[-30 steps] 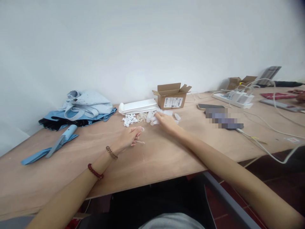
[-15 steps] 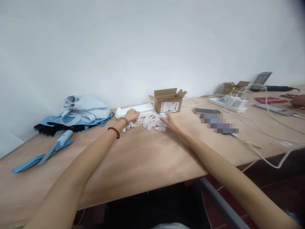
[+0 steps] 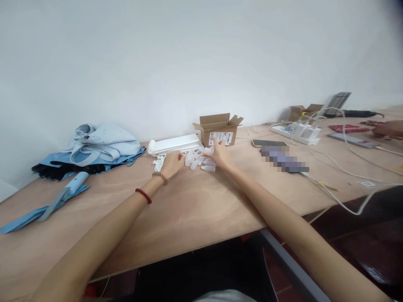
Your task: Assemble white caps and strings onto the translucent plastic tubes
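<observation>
Small translucent plastic bottles [image 3: 208,167] lie in a loose pile on the wooden table [image 3: 189,209]. To their left is a heap of small white pieces [image 3: 158,163], partly covered by my left hand [image 3: 173,164]. That hand's fingers are curled together; anything in them is hidden. My right hand [image 3: 221,155] reaches to the right side of the bottle pile, thumb and fingers apart, its thumb close to or touching the bottles. Just behind it stands an open cardboard box [image 3: 220,136] with a white label. A flat white packet [image 3: 173,144] lies behind my left hand.
On the left rest a light blue bag [image 3: 107,142] and a folded blue umbrella [image 3: 77,183]. To the right are a phone [image 3: 269,143], a blurred-out item [image 3: 283,159], a power strip [image 3: 296,135] with trailing cables, and another person's hand [image 3: 390,128].
My left hand has moved toward me off the white pieces, uncovering some. My right hand's fingers have lifted and spread over the bottles. The view has shifted slightly.
</observation>
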{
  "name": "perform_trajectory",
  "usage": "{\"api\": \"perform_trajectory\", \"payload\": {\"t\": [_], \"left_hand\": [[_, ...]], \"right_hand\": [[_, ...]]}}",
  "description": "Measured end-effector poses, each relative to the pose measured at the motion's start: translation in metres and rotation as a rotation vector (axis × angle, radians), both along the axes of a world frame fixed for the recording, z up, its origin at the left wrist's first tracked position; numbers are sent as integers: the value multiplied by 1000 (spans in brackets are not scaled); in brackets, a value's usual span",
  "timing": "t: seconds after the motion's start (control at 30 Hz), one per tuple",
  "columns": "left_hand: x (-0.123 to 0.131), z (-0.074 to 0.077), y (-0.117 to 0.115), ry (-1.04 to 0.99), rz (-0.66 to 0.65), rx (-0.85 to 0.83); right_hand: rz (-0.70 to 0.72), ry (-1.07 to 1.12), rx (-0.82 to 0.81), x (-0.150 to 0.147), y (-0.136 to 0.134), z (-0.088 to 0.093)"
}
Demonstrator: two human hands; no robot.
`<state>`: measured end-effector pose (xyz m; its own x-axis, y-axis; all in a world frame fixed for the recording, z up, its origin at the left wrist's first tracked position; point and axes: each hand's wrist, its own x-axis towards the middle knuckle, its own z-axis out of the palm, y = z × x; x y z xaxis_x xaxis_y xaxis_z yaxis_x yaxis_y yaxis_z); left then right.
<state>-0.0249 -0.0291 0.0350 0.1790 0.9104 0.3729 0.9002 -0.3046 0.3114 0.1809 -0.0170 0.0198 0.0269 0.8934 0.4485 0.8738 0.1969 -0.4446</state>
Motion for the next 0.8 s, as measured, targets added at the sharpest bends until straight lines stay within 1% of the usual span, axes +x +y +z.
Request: {"api": "perform_trajectory", "payload": {"t": [0.07, 0.2, 0.23, 0.3, 0.37, 0.43, 0.5, 0.57, 0.67, 0.8], "left_hand": [[-1, -7, -11, -16, -45, 25], [-6, -16, -31, -34, -63, 32], [-8, -17, -35, -35, -63, 26], [-12, -20, -42, -37, -60, 23], [-16, -22, -46, -37, -44, 29], [-20, -24, -47, -18, -21, 39], [-24, -26, -46, 10, 7, 43], [-27, -27, -44, 21, 33, 39], [-29, -30, -41, 1, 47, 32], [-30, -33, -35, 17, 26, 55]], "right_hand": [[-12, 64, 12, 3, 3, 0], [-76, 212, 18, 15, 11, 4], [-61, 237, 13, 20, 11, 6], [37, 247, -12, 27, 7, 11], [208, 182, -72, 31, 0, 16], [374, 65, -129, 28, -10, 20], [493, -75, -188, 20, -20, 21], [513, -202, -212, 9, -29, 20], [477, -359, -218, -3, -36, 17], [477, -455, -275, -6, -40, 12]]}}
